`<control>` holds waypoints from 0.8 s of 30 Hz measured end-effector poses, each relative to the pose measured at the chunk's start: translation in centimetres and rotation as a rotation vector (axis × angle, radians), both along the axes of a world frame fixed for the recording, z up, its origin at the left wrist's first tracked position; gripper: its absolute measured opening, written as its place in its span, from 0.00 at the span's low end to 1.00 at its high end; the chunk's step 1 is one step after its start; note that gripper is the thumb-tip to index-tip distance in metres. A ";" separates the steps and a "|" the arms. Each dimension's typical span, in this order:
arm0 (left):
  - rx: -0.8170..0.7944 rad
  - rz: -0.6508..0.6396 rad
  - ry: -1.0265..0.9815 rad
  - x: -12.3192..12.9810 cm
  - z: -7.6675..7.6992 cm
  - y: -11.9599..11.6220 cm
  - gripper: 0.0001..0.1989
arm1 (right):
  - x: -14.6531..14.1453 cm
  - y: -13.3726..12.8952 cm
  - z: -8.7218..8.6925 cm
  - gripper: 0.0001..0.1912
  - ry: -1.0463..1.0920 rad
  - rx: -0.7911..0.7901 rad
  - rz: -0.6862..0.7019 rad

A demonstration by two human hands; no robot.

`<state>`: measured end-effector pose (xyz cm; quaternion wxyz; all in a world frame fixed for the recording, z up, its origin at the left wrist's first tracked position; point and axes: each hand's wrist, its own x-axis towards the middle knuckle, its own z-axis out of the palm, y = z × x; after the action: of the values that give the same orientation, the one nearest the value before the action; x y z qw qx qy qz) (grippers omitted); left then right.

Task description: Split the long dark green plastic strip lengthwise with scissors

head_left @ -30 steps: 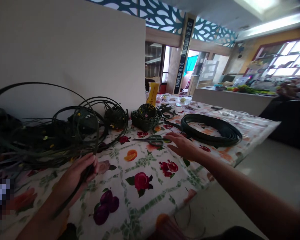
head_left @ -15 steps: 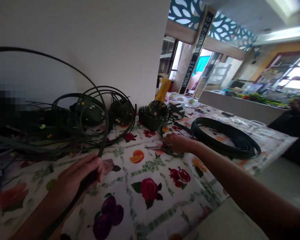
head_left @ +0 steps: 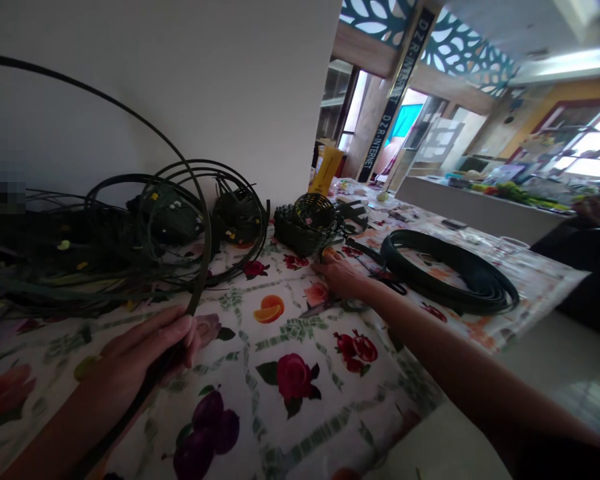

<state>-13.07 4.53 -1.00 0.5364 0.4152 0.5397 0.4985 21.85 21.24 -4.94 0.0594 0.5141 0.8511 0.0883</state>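
My left hand (head_left: pixel 155 340) is closed around a long dark green flat strip (head_left: pixel 206 247), which arcs up to the left and trails down along my forearm. Farther out on the table, my right hand (head_left: pixel 339 275) has its fingers bent down beside a small curved dark strip; what they pinch, if anything, is too dim to make out. A thin grey blade, apparently of scissors (head_left: pixel 316 309), lies just below that hand. Behind it stands a dark green woven basket (head_left: pixel 300 233) with a smaller round one on it. To the right rests a thick coil of dark strip (head_left: pixel 450 303).
More woven pieces (head_left: pixel 173 223) and loose strips crowd the left side against the wall (head_left: pixel 180 80). A yellow box (head_left: pixel 326 170) stands at the back. The flowered tablecloth (head_left: pixel 280 347) ends at right, where a dark chair (head_left: pixel 580 260) is partly seen.
My right hand has moved slightly away and left, off the scissors, toward the small curved strip. My left hand still grips its strip, whose arc stands higher. The view has shifted slightly.
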 end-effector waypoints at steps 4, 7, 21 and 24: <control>0.069 -0.107 0.163 -0.3 0.3 0.2 0.19 | -0.5 -1.8 1.0 0.19 0.003 -0.033 0.058; 0.090 -0.137 0.237 -0.4 0.4 0.3 0.20 | -0.8 -3.6 1.9 0.16 0.026 -0.077 0.119; 0.068 -0.118 0.067 -0.2 -0.2 0.6 0.16 | -1.2 -2.5 1.1 0.14 0.072 -0.011 0.066; 0.064 -0.147 0.041 -0.2 -0.2 0.4 0.15 | -1.3 -2.8 1.1 0.15 0.063 -0.018 0.074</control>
<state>-13.27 4.96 -1.19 0.5468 0.4809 0.5025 0.4661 20.55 18.39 -3.84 0.0340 0.4844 0.8717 0.0667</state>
